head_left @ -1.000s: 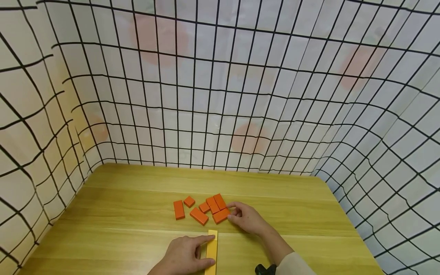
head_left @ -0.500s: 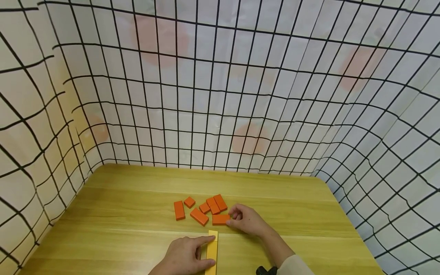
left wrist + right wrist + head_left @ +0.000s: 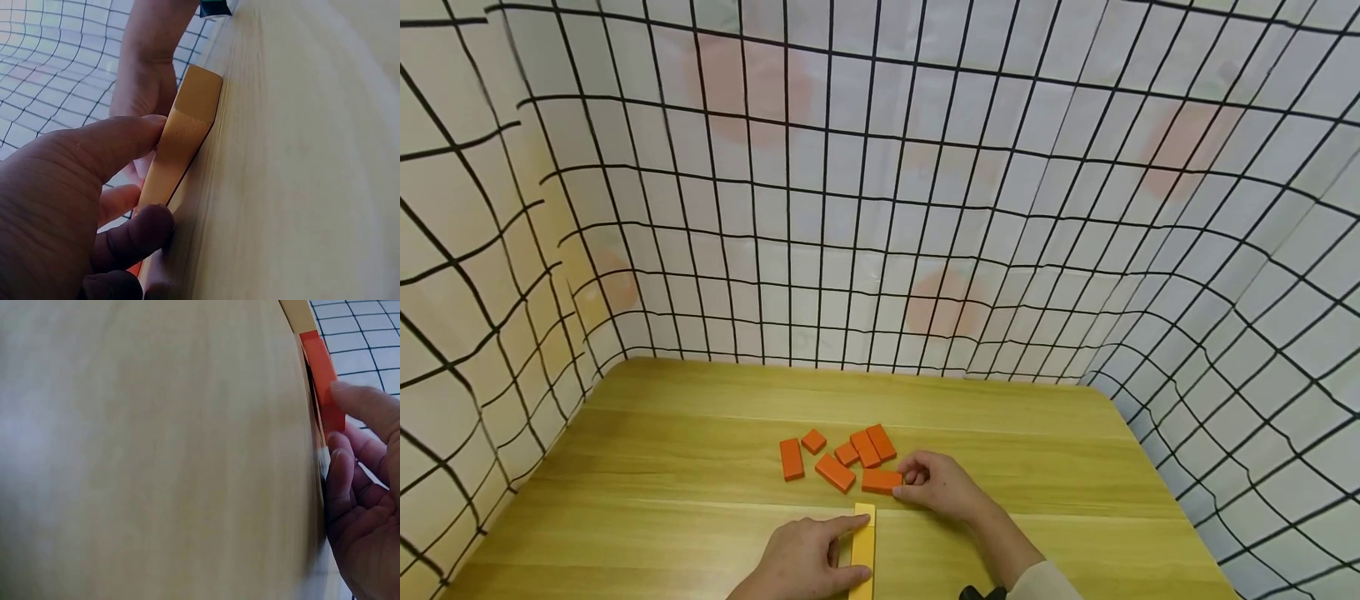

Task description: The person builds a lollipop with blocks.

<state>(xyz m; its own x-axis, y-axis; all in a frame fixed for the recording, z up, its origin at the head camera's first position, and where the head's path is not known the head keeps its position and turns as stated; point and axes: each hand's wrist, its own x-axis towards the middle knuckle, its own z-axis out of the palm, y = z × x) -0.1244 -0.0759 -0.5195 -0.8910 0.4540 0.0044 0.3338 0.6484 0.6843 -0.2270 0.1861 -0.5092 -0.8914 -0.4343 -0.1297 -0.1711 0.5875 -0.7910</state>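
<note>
Yellow blocks (image 3: 862, 546) lie end to end in a narrow strip near the table's front edge. My left hand (image 3: 801, 554) rests its index fingertip and thumb on this strip, the index close to the seam between two blocks. In the left wrist view, the left hand (image 3: 69, 181) touches the strip's side. With thumb and finger, my right hand (image 3: 942, 485) pinches the right end of an orange block (image 3: 880, 481) just beyond the strip. The right wrist view shows this orange block (image 3: 323, 378) near the tip of a yellow block (image 3: 299, 314).
Several other orange blocks lie loosely scattered behind the strip, among them a long block (image 3: 835, 472) and a small block (image 3: 813, 441). Black wire mesh (image 3: 880, 200) before a pale sheet encloses the wooden table (image 3: 700, 417) at the back and sides.
The right hand has drawn the orange block slightly toward me, turning it away from the cluster until it lies crosswise. My left hand stays in place on the yellow strip.
</note>
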